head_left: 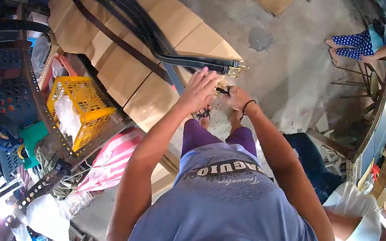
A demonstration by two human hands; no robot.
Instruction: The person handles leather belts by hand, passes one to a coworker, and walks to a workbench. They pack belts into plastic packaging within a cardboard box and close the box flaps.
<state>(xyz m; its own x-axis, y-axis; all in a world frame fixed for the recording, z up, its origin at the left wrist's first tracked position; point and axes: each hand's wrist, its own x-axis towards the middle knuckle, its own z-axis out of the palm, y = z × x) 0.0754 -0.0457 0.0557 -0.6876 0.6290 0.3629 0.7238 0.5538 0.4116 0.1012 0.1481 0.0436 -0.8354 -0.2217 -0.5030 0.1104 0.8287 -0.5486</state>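
Observation:
Several black belts [150, 34] lie in a long bundle across a row of cardboard boxes, their gold-coloured buckles [237, 69] together at the right end. A dark brown belt [116, 35] lies alongside them. My left hand [199, 91] is just below the buckle end of the bundle, fingers stretched out; its palm side is hidden. Close by on the right, my right hand [238, 99] is closed on a small black piece [222, 91] with gold-coloured metal at its tip. What exactly that piece is, I cannot make out.
The cardboard boxes [150, 90] form a surface ahead and to the left. A yellow crate [89, 115] with plastic inside stands on the left, near a red-and-white striped bag [109, 161]. A bench [372, 129] runs along the right. Another person [363, 45] sits at the upper right.

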